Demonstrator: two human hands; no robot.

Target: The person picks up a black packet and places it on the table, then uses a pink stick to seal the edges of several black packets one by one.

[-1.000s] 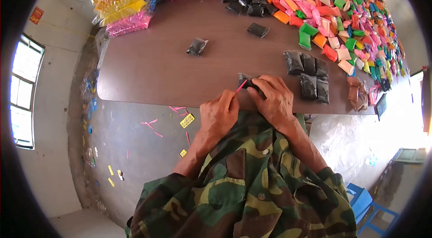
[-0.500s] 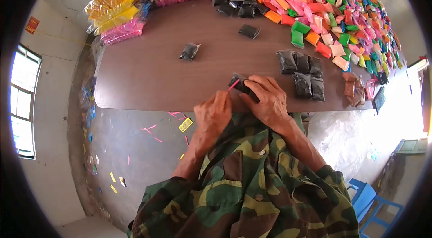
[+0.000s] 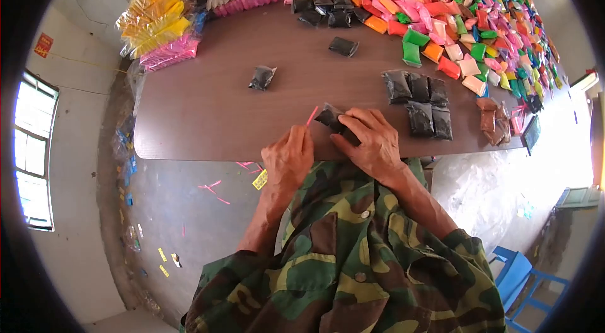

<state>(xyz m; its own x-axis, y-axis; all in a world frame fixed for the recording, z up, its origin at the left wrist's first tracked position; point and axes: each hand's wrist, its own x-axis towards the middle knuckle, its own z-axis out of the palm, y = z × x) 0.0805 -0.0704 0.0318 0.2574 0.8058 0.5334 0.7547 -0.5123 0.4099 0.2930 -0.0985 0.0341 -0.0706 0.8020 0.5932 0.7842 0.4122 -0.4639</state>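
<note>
My left hand (image 3: 288,155) is closed at the table's front edge, and a thin pink strip (image 3: 312,115) sticks up from its fingers. Just right of the strip lies a small black packet (image 3: 327,117) with a clear film end. My right hand (image 3: 373,141) grips this packet against the tabletop, its fingers hiding much of it. Two single black packets lie farther in, one at the left (image 3: 261,78) and one near the middle (image 3: 343,47). To the right of my right hand, several black packets (image 3: 418,88) sit in two rows.
A large heap of coloured packets (image 3: 441,11) covers the table's far right. Stacked bagged strips of packets (image 3: 161,15) stand at the far left. Brown packets (image 3: 495,122) lie near the right edge. Pink scraps (image 3: 211,188) litter the floor; a blue stool (image 3: 517,279) stands at lower right.
My left hand has drawn left, carrying the pink strip off the black packet to its left side. My right hand keeps its hold on the packet. The view has shifted slightly.
</note>
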